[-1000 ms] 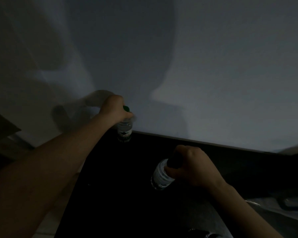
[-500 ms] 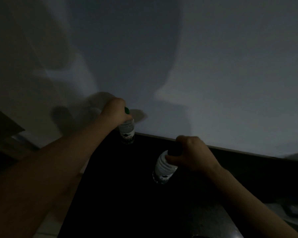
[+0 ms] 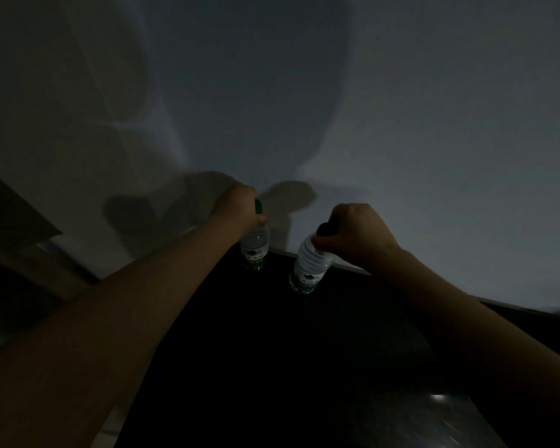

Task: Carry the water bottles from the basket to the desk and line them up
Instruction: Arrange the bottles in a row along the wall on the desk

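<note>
The scene is dim. My left hand [image 3: 238, 208] grips the green-capped neck of a clear water bottle [image 3: 255, 250] that stands upright at the far left corner of the dark desk [image 3: 304, 367], close to the wall. My right hand [image 3: 356, 236] holds a second water bottle [image 3: 307, 270] by its dark cap. This one tilts to the left and sits just right of the first, with a small gap between them. I cannot tell whether its base touches the desk. No basket is in view.
A pale wall [image 3: 401, 124] rises directly behind the desk's far edge. To the left of the desk is a brown piece of furniture [image 3: 10, 221] and a strip of lighter floor [image 3: 110, 425].
My right hand has carried its bottle away from me and to the left, close beside the left bottle near the wall. The left hand has kept its bottle at the desk's far left corner.
</note>
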